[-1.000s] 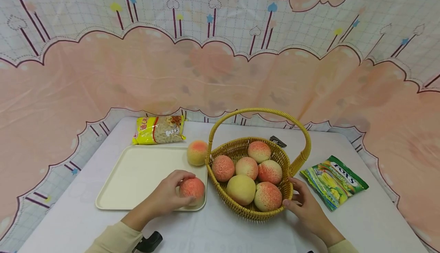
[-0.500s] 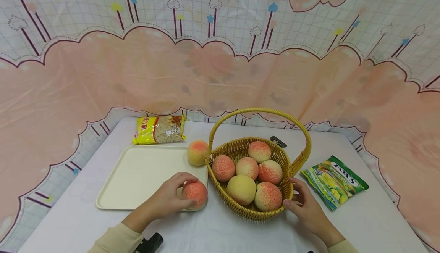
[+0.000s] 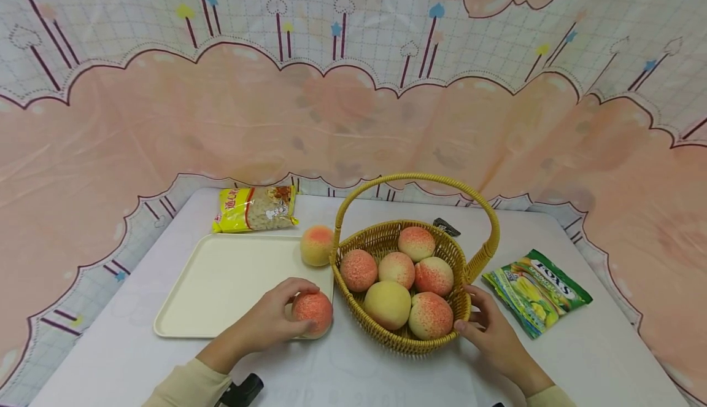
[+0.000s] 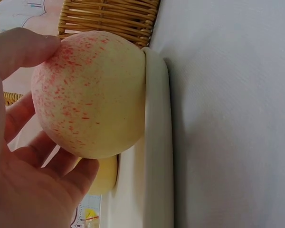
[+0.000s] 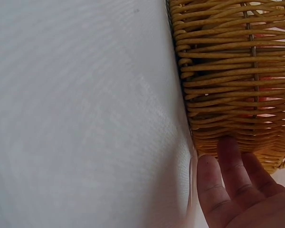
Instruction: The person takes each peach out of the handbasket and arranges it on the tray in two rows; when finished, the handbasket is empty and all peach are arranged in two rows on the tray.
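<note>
Head view: the left hand [image 3: 276,312] grips a peach [image 3: 312,315] at the near right corner of the tray [image 3: 221,284]; the right hand's [image 3: 495,334] thumb and fingers hold the basket [image 3: 405,347] by its right edge.

Left of centre, you may pass over the tray [image 3: 223,287]; right of centre, you may enter the basket [image 3: 394,345] across its lower rim, the arched handle [image 3: 417,177] obstructing its upper side, a peach [image 3: 316,247] its upper left.

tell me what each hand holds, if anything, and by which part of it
The left hand holds a peach by its sides, between thumb and fingers; the right hand holds the basket by its right side.
</note>
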{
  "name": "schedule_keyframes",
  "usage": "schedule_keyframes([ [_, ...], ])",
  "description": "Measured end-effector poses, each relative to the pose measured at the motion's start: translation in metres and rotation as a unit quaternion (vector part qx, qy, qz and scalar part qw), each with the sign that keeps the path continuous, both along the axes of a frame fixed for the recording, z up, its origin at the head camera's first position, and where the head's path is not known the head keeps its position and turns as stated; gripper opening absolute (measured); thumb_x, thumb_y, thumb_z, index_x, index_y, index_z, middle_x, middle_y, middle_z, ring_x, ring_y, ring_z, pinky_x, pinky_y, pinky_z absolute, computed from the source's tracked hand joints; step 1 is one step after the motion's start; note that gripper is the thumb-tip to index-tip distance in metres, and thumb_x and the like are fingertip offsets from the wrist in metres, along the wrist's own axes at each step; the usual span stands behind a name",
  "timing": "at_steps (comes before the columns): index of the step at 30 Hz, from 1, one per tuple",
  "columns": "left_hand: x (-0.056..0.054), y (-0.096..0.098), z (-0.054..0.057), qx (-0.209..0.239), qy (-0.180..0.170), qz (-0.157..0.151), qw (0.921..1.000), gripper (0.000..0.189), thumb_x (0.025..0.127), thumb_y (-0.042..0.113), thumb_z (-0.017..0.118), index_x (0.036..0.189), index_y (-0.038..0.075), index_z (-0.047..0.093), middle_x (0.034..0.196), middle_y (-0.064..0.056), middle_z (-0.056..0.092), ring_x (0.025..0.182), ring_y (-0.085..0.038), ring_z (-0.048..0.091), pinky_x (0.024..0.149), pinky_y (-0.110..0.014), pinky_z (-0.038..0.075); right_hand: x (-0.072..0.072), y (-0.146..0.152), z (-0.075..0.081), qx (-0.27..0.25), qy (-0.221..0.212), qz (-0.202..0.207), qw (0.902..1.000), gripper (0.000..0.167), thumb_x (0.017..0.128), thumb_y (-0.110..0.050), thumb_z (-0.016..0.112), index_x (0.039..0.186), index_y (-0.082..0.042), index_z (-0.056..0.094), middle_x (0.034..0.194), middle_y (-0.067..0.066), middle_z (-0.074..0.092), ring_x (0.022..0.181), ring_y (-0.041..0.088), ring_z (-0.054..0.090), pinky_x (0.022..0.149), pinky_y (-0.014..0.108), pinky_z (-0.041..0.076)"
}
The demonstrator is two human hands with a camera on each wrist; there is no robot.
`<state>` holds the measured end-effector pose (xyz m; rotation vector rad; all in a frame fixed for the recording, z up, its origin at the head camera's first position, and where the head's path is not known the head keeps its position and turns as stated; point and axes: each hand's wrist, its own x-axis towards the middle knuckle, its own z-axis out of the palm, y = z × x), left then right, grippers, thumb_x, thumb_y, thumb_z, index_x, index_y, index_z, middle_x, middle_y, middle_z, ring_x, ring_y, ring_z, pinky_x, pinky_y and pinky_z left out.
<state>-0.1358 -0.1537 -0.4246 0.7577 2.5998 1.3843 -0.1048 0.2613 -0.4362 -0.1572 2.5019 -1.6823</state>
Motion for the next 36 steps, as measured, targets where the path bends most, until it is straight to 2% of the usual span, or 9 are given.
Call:
schedule_keyframes([
  [5,-0.001,-0.001,0.001,-0.008,0.010,-0.005,0.9999,0.049,0.083,0.018,0.079,0.125,0.004,0.061,0.127,-0.007,0.058,0.117,-0.026,0.056,0.098,-0.051,0.048,0.000,0.000,0.000,-0.001,0.004,-0.002,1.0000,0.062,0.100,-0.009,0.062,0.151,-0.004,0.027,0.150,0.033,0.032,0.115,0.037,0.057,0.082,0.028,0.053],
  [11,0.000,0.005,0.011,-0.013,0.072,0.012,0.9972,0.055,0.078,0.013,0.081,0.128,0.006,0.061,0.133,-0.009,0.057,0.124,-0.029,0.052,0.101,-0.055,0.044,0.000,0.000,-0.001,0.002,0.000,-0.003,1.0000,0.063,0.100,-0.011,0.062,0.152,-0.005,0.026,0.150,0.033,0.033,0.116,0.038,0.056,0.082,0.028,0.053],
  [14,0.001,0.011,0.018,-0.010,0.089,0.007,0.9959,0.055,0.078,0.014,0.082,0.129,0.008,0.061,0.135,-0.010,0.056,0.126,-0.030,0.051,0.102,-0.055,0.043,0.000,0.001,-0.001,0.004,-0.003,-0.004,1.0000,0.063,0.100,-0.011,0.062,0.152,-0.005,0.026,0.149,0.033,0.033,0.116,0.038,0.056,0.083,0.028,0.053],
  [24,-0.001,0.038,0.038,0.003,0.086,-0.037,0.9956,0.060,0.081,0.019,0.083,0.133,0.005,0.058,0.140,-0.011,0.052,0.130,-0.030,0.048,0.105,-0.054,0.041,-0.001,0.000,0.000,0.003,-0.005,-0.002,1.0000,0.063,0.100,-0.012,0.062,0.152,-0.006,0.026,0.149,0.034,0.033,0.117,0.038,0.056,0.084,0.031,0.053],
  [30,-0.008,0.056,0.045,0.004,0.081,-0.065,0.9946,0.061,0.083,0.018,0.081,0.136,0.004,0.056,0.143,-0.013,0.050,0.134,-0.033,0.045,0.108,-0.054,0.038,-0.002,0.001,-0.001,0.007,-0.008,-0.001,0.9999,0.063,0.100,-0.013,0.062,0.152,-0.006,0.026,0.150,0.033,0.032,0.117,0.038,0.056,0.085,0.034,0.053],
  [36,-0.018,0.077,0.051,-0.002,0.087,-0.088,0.9923,0.062,0.082,0.018,0.082,0.136,0.002,0.055,0.138,-0.008,0.054,0.131,-0.026,0.048,0.109,-0.045,0.039,-0.002,0.002,-0.001,0.010,-0.010,-0.001,0.9999,0.063,0.100,-0.014,0.062,0.152,-0.007,0.026,0.151,0.033,0.032,0.118,0.038,0.056,0.086,0.036,0.053],
])
